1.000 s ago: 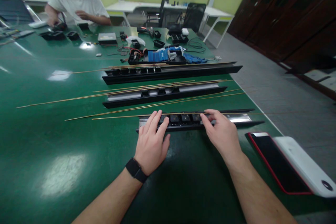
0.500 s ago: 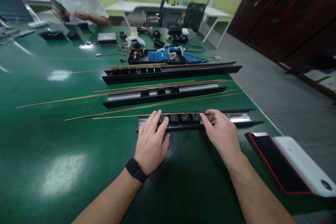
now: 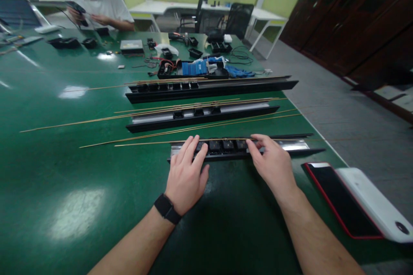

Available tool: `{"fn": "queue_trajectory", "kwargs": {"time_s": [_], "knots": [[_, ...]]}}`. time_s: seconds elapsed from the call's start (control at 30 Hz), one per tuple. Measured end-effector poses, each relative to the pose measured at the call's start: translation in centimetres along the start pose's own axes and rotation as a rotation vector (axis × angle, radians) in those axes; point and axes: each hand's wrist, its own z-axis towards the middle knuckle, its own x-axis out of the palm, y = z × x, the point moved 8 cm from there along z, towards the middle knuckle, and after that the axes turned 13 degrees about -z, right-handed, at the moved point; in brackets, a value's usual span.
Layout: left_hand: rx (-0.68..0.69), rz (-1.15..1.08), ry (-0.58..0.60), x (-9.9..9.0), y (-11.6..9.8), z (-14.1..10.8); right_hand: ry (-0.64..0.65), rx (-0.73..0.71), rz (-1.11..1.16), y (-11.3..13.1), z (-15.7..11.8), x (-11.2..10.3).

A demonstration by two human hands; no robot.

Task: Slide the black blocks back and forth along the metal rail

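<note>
Nearest me lies a black channel (image 3: 303, 151) with a silvery inside, several black square blocks (image 3: 227, 144) seated along it. A thin gold-coloured rod (image 3: 142, 143) runs along its far edge, sticking out to the left. My left hand (image 3: 187, 172), a black band on its wrist, rests over the channel's left part, fingers stretched out and holding nothing. Thumb and forefinger of my right hand (image 3: 271, 157) pinch the rod beside the rightmost block; the fingertips partly cover the spot.
Behind lie a second channel (image 3: 206, 118) and a longer third one (image 3: 213, 90), with more thin rods. A box with blue items (image 3: 196, 68) stands farther back. At right are a red-edged phone (image 3: 342, 200) and a white device (image 3: 371, 202). Across the table sits a person (image 3: 109, 6).
My hands and the near channel stay almost where they were. The person across the table has shifted their hands and a dark object slightly.
</note>
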Motion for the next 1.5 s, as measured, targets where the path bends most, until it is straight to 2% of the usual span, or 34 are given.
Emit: {"fn": "queue_trajectory", "kwargs": {"time_s": [0.73, 1.13, 1.5], "knots": [[0.009, 0.0, -0.014, -0.07, -0.04, -0.04, 0.005, 0.053, -0.064, -0.44, 0.02, 0.05], [0.022, -0.003, -0.017, -0.1, -0.06, -0.04, -0.025, -0.035, -0.018, 0.08, -0.08, 0.07], [0.015, 0.005, -0.013, 0.01, 0.01, -0.07, -0.016, 0.003, -0.046, 0.03, -0.04, 0.0]]}}
